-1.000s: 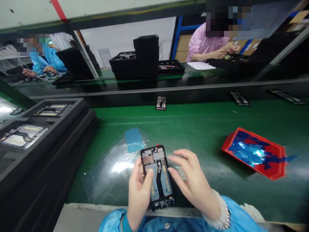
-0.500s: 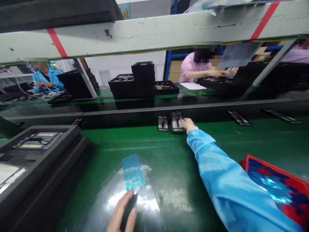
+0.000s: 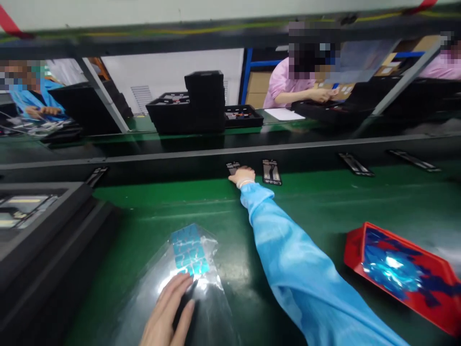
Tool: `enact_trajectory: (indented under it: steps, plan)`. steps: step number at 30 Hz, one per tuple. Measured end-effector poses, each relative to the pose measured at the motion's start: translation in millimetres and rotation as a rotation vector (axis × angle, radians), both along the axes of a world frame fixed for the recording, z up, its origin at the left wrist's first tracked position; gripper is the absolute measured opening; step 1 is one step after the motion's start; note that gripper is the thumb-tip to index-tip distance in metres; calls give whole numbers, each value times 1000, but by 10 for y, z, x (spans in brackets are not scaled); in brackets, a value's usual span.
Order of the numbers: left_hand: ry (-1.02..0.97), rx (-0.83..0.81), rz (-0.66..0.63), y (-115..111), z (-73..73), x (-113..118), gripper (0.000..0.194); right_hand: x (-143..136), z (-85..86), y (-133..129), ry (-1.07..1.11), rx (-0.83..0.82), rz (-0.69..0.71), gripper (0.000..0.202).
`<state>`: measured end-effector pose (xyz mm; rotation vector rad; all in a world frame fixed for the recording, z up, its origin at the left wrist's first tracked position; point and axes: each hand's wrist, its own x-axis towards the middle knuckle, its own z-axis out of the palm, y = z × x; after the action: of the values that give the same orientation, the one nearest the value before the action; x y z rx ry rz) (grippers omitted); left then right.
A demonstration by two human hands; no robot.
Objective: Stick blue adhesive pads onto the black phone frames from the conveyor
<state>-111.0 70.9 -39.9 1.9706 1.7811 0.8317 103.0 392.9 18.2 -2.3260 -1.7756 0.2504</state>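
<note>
Foam trays (image 3: 72,240): stood stacked at the left, matte dark grey with thick straight rims; a flat phone assembly (image 3: 21,206) lay in the top one, its black ribbon over a pale metal back
Propped phone assembly (image 3: 96,177): leaned slim and dark against the black ledge (image 3: 162,168), behind the trays
Plastic sheet (image 3: 144,288): lay clear, creased and glossy on the smooth green work surface (image 3: 230,211)
Left hand (image 3: 167,307): hovered or rested over the sheet, spread fairly wide, thumb apart from the fingers, holding nothing visible
Blue film pieces (image 3: 190,250): sat in shiny, roughly rectangular rows at the sheet's far end, just beyond the left fingertips
Reached phone assembly (image 3: 232,166): lay at the ledge, partly hidden beneath the right hand
Right hand (image 3: 244,175): covered it from above, fingers bent; whether they gripped could not be told
Neighbouring phone assembly (image 3: 272,172): leaned at the ledge, a thin rounded rectangle, just right of the hand
Two slanted phone assemblies (image 3: 356,164): lay along the ledge farther right
Red bin (image 3: 432,307): stood angular and hard-walled, holding crinkled, glinting blue film
</note>
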Motion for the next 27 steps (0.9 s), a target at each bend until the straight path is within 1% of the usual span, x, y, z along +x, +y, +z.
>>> enact_trajectory:
  steps: [2, 3, 4, 6, 8, 10, 12, 13, 14, 16, 18, 21, 23, 25, 27]
  plan:
    - [63, -54, -24, 45, 160, -72, 32, 73, 132, -133, -10, -31, 38, 53]
    - [84, -57, -18, 79, 224, -111, 31, 132, 187, -253, -9, -40, 63, 62]
    - [103, -58, -21, 120, 273, -147, 31, 200, 224, -415, -9, -41, 97, 67]
    - [146, -66, -38, 215, 318, -189, 31, 354, 223, -878, -8, -33, 205, 68]
    - [198, -76, -90, 314, 309, -173, 38, 514, 108, -1481, -102, 62, 409, 75]
    - [233, -102, -143, 407, 268, -106, 56, 651, -94, -2101, -197, 139, 532, 79]
    - [248, -120, -176, 483, 214, -25, 75, 745, -311, -2597, -229, 201, 573, 75]
    - [251, -127, -185, 512, 186, 9, 81, 772, -397, -2772, -232, 232, 586, 72]
    - [252, -131, -190, 534, 158, 34, 82, 784, -456, -2895, -227, 264, 599, 69]
    - [248, -131, -186, 560, 110, 54, 77, 759, -484, -3005, -191, 328, 642, 64]
    - [242, -120, -168, 571, 80, 45, 65, 658, -416, -2988, -105, 387, 707, 56]
    - [234, -101, -137, 572, 69, 16, 44, 372, -289, -2839, 72, 439, 835, 35]
    - [229, -90, -131, 568, 72, 2, 37, 138, -271, -2705, 137, 418, 901, 24]
    - [222, -82, -139, 558, 76, -3, 44, -78, -314, -2567, 142, 369, 934, 19]
    - [211, -77, -154, 542, 77, -1, 57, -237, -380, -2452, 132, 329, 946, 18]
